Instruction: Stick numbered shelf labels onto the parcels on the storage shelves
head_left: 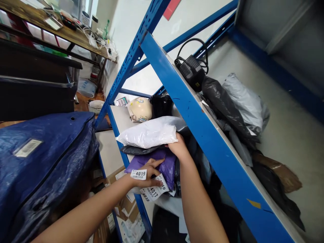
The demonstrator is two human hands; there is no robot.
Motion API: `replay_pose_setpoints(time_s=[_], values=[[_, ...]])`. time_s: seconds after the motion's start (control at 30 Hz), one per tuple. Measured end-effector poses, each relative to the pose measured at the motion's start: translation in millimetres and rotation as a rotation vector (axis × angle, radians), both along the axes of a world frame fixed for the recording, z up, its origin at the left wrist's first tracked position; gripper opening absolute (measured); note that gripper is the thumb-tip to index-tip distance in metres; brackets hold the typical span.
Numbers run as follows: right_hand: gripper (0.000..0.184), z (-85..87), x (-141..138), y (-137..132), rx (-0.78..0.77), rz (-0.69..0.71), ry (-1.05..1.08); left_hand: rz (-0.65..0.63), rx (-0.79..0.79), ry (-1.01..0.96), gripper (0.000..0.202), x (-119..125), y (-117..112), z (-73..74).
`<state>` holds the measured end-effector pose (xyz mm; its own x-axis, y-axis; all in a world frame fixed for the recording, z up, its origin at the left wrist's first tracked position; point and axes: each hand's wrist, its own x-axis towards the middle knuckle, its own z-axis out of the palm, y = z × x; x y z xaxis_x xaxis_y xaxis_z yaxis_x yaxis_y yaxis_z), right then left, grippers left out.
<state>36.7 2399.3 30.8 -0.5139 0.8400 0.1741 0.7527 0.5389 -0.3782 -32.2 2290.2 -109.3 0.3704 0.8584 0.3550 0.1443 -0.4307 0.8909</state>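
My left hand [146,172] rests on a purple poly mailer [165,165] on the blue shelf's middle level, with a white sticker [138,174] reading 4019 on the back of the hand; its fingers lie stretched out flat. More numbered labels [154,191] stick out under it. My right hand [177,146] reaches under a white poly parcel [149,133] and lifts its near edge; its fingers are hidden beneath the bag. A dark grey mailer [138,150] lies between the white and purple ones.
A blue metal shelf beam [202,135] crosses diagonally. On the upper shelf lie a black power adapter [192,69], black and grey bags [235,108] and a brown parcel [283,173]. A large blue sack [43,162] stands left. A cream round parcel [140,109] sits further back.
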Motion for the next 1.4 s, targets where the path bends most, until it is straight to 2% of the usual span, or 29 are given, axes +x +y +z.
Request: replay_pose_setpoints(time_s=[0.1,0.2,0.27,0.4,0.53,0.7,0.9,1.1,1.17,1.23,1.33,1.4], values=[[0.018,6.2,-1,5,-0.025,0.017,-0.032,-0.006,0.027,-0.031,0.015,1,3,-5.5],[0.015,14.4,-6,6,-0.031,0.039,-0.064,-0.058,0.079,-0.15,0.018,-3,11,-10.6],[0.014,19.3,-9,4,-0.022,0.054,-0.086,-0.027,0.094,-0.198,0.023,-3,18,-10.7],[0.022,24.6,-13,2,-0.029,0.079,-0.112,0.131,0.093,-0.125,0.027,6,29,-5.8],[0.026,26.3,-16,0,-0.002,0.06,-0.1,0.193,0.135,-0.036,0.026,19,30,-6.2],[0.024,28.0,-22,-1,-0.014,0.065,-0.093,0.203,0.155,0.005,0.022,24,30,-9.5],[0.021,26.8,-22,0,0.022,0.036,-0.089,0.177,0.165,-0.025,0.026,22,30,-3.4],[0.022,26.5,-25,1,-0.001,0.05,-0.078,0.149,0.144,0.049,0.029,21,32,-1.6],[0.023,25.1,-22,-1,0.001,0.036,-0.065,0.153,0.12,-0.027,0.027,18,31,-3.3],[0.025,22.4,-14,-4,-0.006,0.017,-0.027,0.136,0.038,-0.187,0.026,13,28,-5.5],[0.019,16.9,7,-19,-0.12,0.031,0.055,0.048,-0.237,-0.417,0.034,7,14,-6.8],[0.009,12.6,25,-34,-0.244,0.017,0.077,0.064,-0.367,-0.493,0.039,7,1,-5.7]])
